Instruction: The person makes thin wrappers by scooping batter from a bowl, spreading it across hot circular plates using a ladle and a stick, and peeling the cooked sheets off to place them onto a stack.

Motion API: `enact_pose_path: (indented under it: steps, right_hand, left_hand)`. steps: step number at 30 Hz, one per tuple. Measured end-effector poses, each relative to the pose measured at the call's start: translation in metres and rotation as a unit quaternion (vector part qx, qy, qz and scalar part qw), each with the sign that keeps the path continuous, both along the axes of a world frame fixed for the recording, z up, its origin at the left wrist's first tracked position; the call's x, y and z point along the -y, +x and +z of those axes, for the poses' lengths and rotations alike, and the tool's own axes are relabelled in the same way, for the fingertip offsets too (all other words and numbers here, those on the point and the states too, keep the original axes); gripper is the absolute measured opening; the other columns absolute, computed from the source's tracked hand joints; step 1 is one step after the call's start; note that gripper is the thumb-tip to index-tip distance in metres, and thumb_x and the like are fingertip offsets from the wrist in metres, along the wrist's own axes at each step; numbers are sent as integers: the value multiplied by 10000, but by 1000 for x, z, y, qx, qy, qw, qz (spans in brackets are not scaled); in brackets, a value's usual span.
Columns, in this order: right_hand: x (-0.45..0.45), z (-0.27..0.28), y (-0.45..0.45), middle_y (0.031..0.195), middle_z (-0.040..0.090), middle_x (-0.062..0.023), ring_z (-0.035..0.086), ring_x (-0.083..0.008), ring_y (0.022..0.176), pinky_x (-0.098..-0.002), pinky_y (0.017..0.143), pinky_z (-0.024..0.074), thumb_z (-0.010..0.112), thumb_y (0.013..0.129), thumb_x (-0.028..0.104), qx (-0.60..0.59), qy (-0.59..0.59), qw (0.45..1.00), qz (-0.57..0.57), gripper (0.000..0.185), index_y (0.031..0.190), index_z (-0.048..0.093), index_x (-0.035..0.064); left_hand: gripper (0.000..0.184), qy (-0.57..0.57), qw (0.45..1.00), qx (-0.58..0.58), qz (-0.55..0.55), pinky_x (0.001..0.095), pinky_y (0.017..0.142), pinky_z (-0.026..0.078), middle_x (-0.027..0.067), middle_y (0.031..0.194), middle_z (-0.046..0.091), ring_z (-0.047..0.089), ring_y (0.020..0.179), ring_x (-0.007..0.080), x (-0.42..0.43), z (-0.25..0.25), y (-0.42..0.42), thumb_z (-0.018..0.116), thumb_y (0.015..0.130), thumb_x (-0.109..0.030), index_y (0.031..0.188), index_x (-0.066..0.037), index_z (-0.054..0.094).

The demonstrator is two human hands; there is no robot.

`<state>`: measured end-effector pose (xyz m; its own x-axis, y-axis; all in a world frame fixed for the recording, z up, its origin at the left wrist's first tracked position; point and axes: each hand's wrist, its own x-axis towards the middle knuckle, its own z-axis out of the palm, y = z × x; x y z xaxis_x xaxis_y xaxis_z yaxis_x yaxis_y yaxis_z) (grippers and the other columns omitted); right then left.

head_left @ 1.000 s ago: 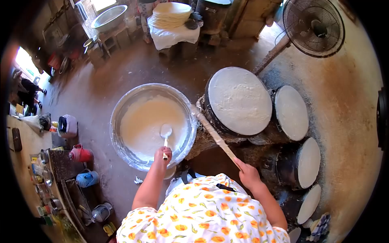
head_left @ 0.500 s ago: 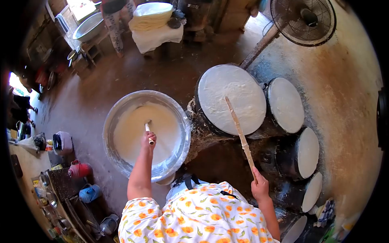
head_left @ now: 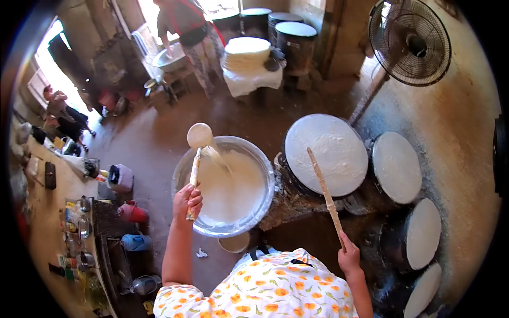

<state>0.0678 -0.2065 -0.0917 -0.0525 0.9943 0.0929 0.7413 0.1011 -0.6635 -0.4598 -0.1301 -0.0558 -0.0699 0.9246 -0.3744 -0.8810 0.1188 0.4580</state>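
My left hand (head_left: 188, 202) is closed around the handle of a ladle (head_left: 200, 135), raised over the far left rim of a wide metal basin (head_left: 269, 186). Pale batter (head_left: 233, 193) fills the lower part of the basin, and a stream of it pours from the ladle back in. My right hand (head_left: 348, 256) grips one end of a long flat wooden stick (head_left: 325, 194). The stick's far tip lies over a round griddle (head_left: 344, 143) coated with a white, slightly bubbled layer; whether it touches cannot be seen.
More round white-topped drums (head_left: 396, 167) curve along the right wall. A standing fan (head_left: 409, 42) is at the back right. A stack of pale flat sheets (head_left: 247, 53) sits on a cloth-covered stand, near another person (head_left: 185, 24). Jugs (head_left: 137, 243) stand at left.
My left hand has lifted the ladle out of the batter, and batter now runs off it. My right hand keeps hold of the stick. The view has tilted up and shifted left.
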Motion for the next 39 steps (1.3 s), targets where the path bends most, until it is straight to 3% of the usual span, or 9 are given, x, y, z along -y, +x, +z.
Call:
enact_pose_path:
  steps: [7,8,11,17,21,23,27,32,39]
  right_hand:
    - [-19,-10,4,880,632,-205,623,-382,792,-409,687,508,512,699,-56,-7,33,998,61,616,1275,542,161]
    - [-20,-10,3,890,634,-206,624,-382,799,-411,691,509,513,701,-53,-10,25,998,65,613,1274,543,162]
    - [-31,-16,0,907,637,-207,626,-381,809,-415,696,511,517,707,-45,-17,39,995,87,603,1272,544,163]
    - [-33,-15,-6,910,638,-206,626,-382,793,-415,687,511,523,711,-43,-17,42,991,129,604,1280,534,162]
    - [-33,-9,-13,909,639,-203,625,-376,793,-410,690,513,531,712,-41,-11,29,990,137,603,1276,537,171]
    - [-34,-9,-14,912,641,-197,626,-373,795,-412,692,514,534,711,-40,8,27,989,144,602,1272,541,181]
    - [-30,-9,-18,909,642,-191,623,-372,787,-415,687,515,537,711,-36,2,39,989,140,602,1270,543,188]
    - [-23,-14,-23,855,631,-176,613,-365,752,-414,672,514,544,712,-24,15,34,992,125,598,1262,554,210]
    - [2,2,-26,879,627,-181,612,-363,765,-410,677,511,540,711,-17,44,-10,998,43,569,1250,562,167]
  left_hand:
    - [314,108,959,-263,14,209,309,351,42,693,493,402,405,68,65,153,15,487,937,-129,1220,2,454]
    - [207,75,950,-302,25,212,309,354,40,676,489,404,400,69,71,157,21,486,936,-124,1116,-22,470]
    - [45,21,937,-345,42,223,309,349,43,648,482,411,400,75,82,128,33,489,930,-108,915,-69,475]
    - [35,-189,980,-48,25,215,328,336,43,637,464,384,420,68,102,16,31,466,876,-24,843,-14,472]
    - [105,-199,971,-131,11,198,325,334,17,647,427,364,417,55,137,41,40,415,927,-65,976,20,452]
    - [212,-55,994,-88,25,196,324,344,17,650,427,378,414,56,152,60,35,428,940,-87,1110,36,455]
    - [161,-46,983,-172,42,198,321,342,28,678,467,392,420,49,138,53,36,444,928,-62,1073,1,474]
    - [133,-163,982,-95,20,195,316,325,21,637,437,376,406,52,96,22,31,423,913,-62,996,30,471]
    - [155,-148,955,-213,-143,189,311,308,24,627,434,350,383,43,29,83,80,435,900,-48,1021,36,483]
